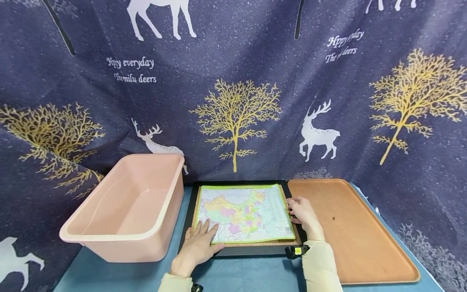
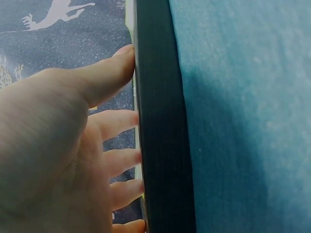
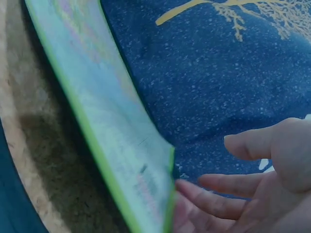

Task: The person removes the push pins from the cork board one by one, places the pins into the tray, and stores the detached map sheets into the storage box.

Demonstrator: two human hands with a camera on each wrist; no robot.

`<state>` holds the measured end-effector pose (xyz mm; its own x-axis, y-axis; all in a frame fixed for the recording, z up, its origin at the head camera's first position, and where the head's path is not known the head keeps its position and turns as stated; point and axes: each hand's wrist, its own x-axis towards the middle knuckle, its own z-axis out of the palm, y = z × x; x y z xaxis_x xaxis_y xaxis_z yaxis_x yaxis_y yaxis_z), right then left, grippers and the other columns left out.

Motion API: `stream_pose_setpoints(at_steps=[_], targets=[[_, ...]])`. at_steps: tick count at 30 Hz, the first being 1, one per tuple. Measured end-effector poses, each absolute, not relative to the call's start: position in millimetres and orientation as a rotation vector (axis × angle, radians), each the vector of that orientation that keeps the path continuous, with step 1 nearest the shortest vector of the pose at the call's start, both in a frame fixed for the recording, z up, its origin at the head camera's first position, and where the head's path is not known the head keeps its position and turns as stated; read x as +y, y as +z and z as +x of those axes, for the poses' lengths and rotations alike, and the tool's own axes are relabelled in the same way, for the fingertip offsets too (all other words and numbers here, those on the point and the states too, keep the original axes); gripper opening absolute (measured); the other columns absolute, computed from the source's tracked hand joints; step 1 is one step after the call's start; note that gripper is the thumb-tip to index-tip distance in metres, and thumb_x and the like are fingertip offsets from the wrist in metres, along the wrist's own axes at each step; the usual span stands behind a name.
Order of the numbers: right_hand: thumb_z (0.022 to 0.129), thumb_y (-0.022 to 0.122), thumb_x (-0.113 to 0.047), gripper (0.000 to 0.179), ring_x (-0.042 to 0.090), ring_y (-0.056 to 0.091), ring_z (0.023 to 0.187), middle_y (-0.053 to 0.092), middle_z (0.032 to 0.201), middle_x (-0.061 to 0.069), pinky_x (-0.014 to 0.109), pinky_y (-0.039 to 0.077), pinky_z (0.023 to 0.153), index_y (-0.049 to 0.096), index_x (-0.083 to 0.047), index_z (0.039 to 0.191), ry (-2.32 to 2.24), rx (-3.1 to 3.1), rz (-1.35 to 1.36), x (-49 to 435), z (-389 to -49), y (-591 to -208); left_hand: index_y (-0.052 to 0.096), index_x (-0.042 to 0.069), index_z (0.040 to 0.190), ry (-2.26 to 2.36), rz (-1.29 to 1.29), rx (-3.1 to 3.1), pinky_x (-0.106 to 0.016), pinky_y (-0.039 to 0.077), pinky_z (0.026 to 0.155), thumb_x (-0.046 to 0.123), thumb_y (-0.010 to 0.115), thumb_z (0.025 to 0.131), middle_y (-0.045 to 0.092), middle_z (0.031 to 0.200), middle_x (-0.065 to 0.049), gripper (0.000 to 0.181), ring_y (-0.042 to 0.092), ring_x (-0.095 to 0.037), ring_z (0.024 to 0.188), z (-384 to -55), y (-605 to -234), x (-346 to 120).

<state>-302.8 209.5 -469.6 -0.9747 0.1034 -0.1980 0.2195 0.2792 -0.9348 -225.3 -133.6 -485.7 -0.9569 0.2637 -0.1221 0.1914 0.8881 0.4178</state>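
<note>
While the map (image 1: 244,213) lies face up on cork (image 3: 53,165) within a black frame (image 1: 255,251), a person's two hands are at its margins. The left hand (image 1: 198,245) is released: its fingers, straight and spread, rest over the map's near left corner, the thumb reaching along the near edge. In the left wrist view, the fingertips show just past the bar of the frame. The right hand (image 1: 304,213) is at the right edge — fingers slightly bent, thumb standing apart, grasping nothing. Blur in the right wrist view hides how firmly its fingertips meet that edge; a dark shadow lies along the near edge. A pink basin (image 1: 135,250) stands left of the frame and a brown tray (image 1: 368,243) lies just right of it — both on a blue table (image 1: 251,278), before a deer-patterned backdrop (image 1: 251,52).
</note>
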Motion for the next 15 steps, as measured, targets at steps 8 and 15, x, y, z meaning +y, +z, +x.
stream_pose_setpoints(at_steps=[8,15], targets=[[0.103,0.049,-0.020,0.040,0.023,0.055,0.074,0.058,0.101,0.017,0.033,0.050,0.061,0.052,0.005,0.134,-1.797,2.417,0.277,211.8,-317.9,-473.5,0.046,0.014,0.148,0.612,0.347,2.872,-0.067,0.008,0.109,0.055,0.059,0.092,0.028,0.156,-0.020,0.071,0.016,-0.044,0.144,-225.5,-486.2,-133.7],[0.100,0.055,-0.016,0.036,0.020,0.062,0.075,0.063,0.098,0.012,0.032,0.052,0.060,0.053,0.003,0.130,-1.832,2.366,0.253,208.8,-327.3,-472.4,0.046,0.013,0.147,0.622,0.347,2.880,-0.067,0.008,0.109,0.052,0.060,0.092,0.028,0.156,-0.020,0.069,0.016,-0.044,0.144,-224.5,-482.4,-133.8]])
